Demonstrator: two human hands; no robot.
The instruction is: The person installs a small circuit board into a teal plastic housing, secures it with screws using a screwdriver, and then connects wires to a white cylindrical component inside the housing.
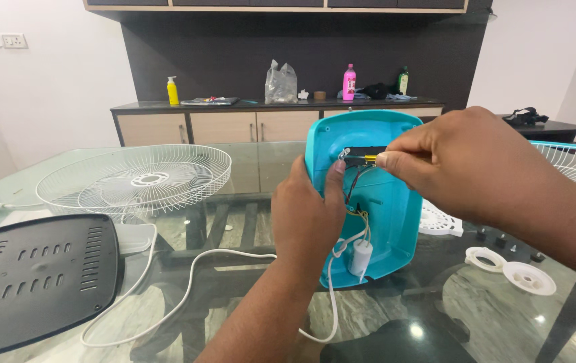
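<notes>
The left hand is gripping the near edge of a teal shell, thumb pressed on its inner face near the top and the other fingers hidden behind it, so the shell is standing tilted on the glass table with its open inside facing the person. That hold is steadying it against the push of the tool. The right hand is coming in from the right, its fingers pressed together and pinching a thin yellow-handled screwdriver. The metal tip is lying just beside the left thumb, pointing at a dark part set high in the shell; whether it is seated in a screw I cannot tell.

Below the left hand, wires are running down to a small white capacitor hanging inside the shell, and a white cord is trailing out toward the person's left. Well to the left of that hand are lying a white wire grille and a black vented plate. Right of the right wrist, white plastic rings and small dark caps are lying apart on the glass.
</notes>
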